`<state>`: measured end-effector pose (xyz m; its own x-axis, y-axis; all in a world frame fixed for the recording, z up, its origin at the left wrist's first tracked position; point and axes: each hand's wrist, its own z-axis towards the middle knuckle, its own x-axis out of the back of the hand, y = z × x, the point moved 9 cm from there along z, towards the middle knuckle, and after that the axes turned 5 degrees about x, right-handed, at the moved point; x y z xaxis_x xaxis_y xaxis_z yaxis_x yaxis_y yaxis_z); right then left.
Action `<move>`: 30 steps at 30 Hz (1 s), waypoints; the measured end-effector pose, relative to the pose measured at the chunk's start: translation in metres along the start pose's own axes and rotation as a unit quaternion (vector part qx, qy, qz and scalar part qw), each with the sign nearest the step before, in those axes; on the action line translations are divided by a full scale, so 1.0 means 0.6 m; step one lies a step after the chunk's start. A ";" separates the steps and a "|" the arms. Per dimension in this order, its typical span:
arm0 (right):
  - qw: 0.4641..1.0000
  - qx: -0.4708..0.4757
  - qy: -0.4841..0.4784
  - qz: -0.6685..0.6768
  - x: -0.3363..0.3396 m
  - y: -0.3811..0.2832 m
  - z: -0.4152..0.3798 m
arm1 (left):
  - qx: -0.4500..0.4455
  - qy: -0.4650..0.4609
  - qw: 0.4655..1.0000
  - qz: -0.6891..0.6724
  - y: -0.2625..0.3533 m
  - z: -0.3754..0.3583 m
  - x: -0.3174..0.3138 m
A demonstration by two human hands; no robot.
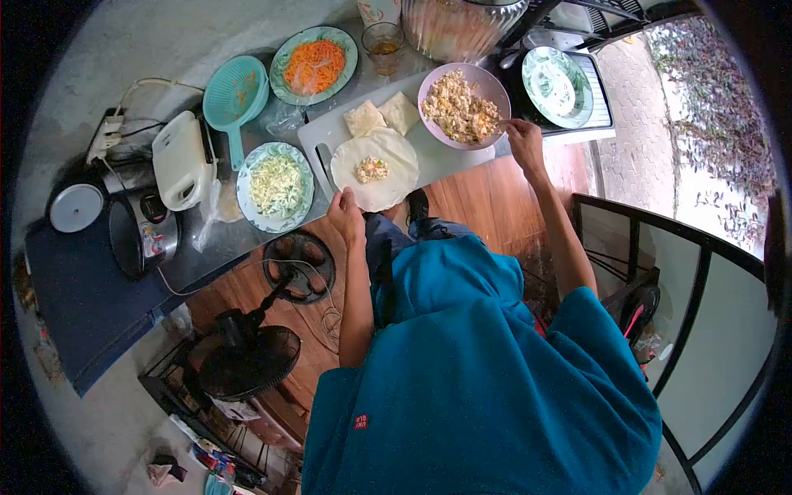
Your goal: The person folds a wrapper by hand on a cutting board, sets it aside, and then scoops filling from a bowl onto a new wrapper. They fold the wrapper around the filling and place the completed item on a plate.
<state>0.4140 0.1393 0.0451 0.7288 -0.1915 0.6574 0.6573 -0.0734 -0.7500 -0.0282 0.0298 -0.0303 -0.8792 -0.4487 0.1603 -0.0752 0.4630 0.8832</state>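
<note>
A round, thin wrapper [394, 157] lies on a white cutting board [441, 167], with a small mound of chopped filling [372, 170] on it. My left hand [346, 219] is closed at the wrapper's near left edge, thumb on top. My right hand [525, 148] is pinched at the right rim of a pinkish bowl [424, 78] of crumbly filling [460, 107]; I cannot tell what its fingers hold. Two folded square parcels, a left one [363, 118] and a right one [399, 113], sit behind the wrapper, left of the bowl.
Left of the board stand a plate of shredded cabbage [276, 183], a plate of shredded carrot [313, 68] and a turquoise strainer [235, 91]. A glass [384, 48] stands behind the board. A green-patterned plate [558, 87] is at right. A fan [249, 363] stands below the counter.
</note>
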 end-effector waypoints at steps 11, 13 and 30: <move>0.970 -0.169 -0.025 0.172 0.035 0.033 -0.012 | -0.003 0.013 1.000 0.022 0.018 -0.011 0.003; 0.966 -0.167 -0.037 0.193 0.039 0.029 -0.012 | -0.003 0.030 0.998 0.060 0.032 -0.017 0.004; 0.965 -0.006 -0.194 0.175 -0.181 -0.138 -0.165 | 0.006 0.027 1.000 0.010 0.029 -0.022 -0.005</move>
<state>0.2614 0.0696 0.0284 0.9244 0.1748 0.3389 0.3568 -0.0824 -0.9305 -0.0210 0.0290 -0.0097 -0.8543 -0.4792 0.2012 -0.0645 0.4818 0.8739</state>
